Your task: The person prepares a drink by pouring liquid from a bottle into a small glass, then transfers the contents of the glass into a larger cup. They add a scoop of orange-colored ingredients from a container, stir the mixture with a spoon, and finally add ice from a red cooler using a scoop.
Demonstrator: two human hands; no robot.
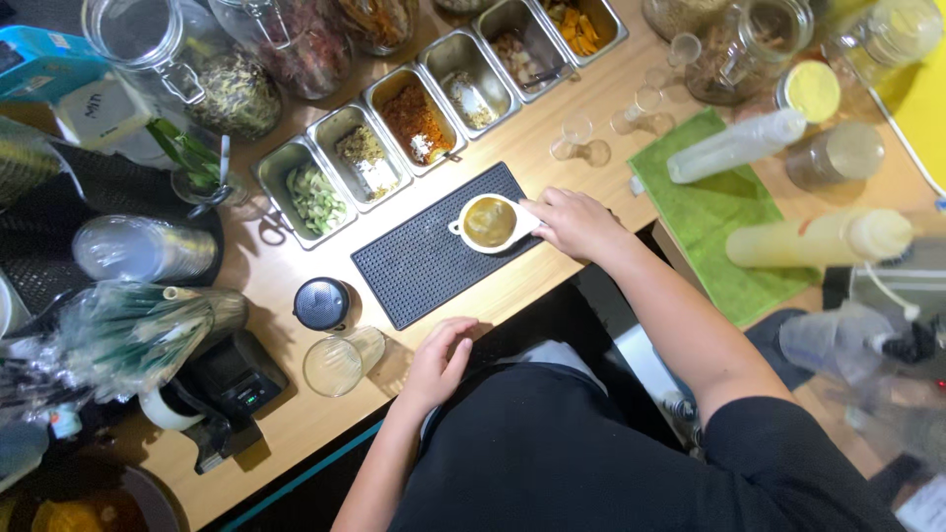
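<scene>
My right hand [574,223] grips the handle of a small white pitcher [490,223] holding brownish liquid, which rests on a dark rubber bar mat [424,258]. Fingers of my left hand [439,363] lie loosely curled on the wooden counter's [296,414] near edge, holding nothing, beside an empty clear glass [340,363] lying tilted. A small black round object [321,302] stands just left of the mat.
A row of steel trays [404,123] with chopped ingredients runs diagonally behind the mat. Large glass jars [236,94] stand at the back left. Small glasses [576,133], squeeze bottles [734,148] and a green cloth [719,232] lie to the right. Packed straws [128,330] sit at left.
</scene>
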